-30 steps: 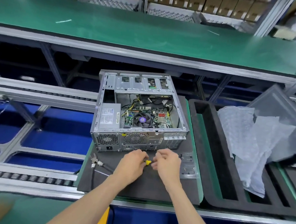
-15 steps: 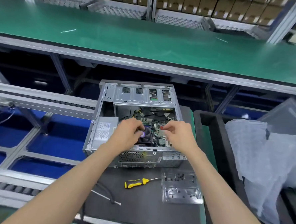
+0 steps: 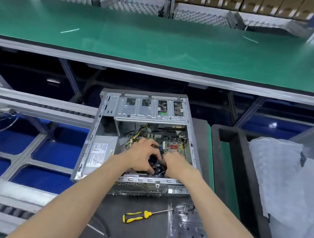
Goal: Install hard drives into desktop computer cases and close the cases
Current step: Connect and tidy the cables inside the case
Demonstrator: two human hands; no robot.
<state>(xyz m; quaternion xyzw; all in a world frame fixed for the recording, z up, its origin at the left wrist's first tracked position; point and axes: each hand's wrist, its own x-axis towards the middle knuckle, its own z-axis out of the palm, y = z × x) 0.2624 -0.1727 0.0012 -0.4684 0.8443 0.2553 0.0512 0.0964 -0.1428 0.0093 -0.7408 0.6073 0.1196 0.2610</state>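
Both our hands are down inside the open case [image 3: 147, 136], over the black fan near its front wall. Our left hand [image 3: 141, 156] has its fingers curled over the fan; our right hand [image 3: 175, 165] sits just beside it, fingers bent down toward the same spot. We cannot tell whether either hand pinches anything, since the fingertips are hidden. The case rests on a dark mat [image 3: 145, 234], lid off, with the drive cage [image 3: 149, 109] along its far edge and the power supply [image 3: 100, 152] at the left. No hard drive is visible. On the mat in front lie a yellow screwdriver [image 3: 137, 216] and a clear tray [image 3: 184, 225] of small parts, untouched. We judge this to be preparation inside the case, perhaps sorting cables. Next we would need a drive fetched and slid into the cage, then screwed.
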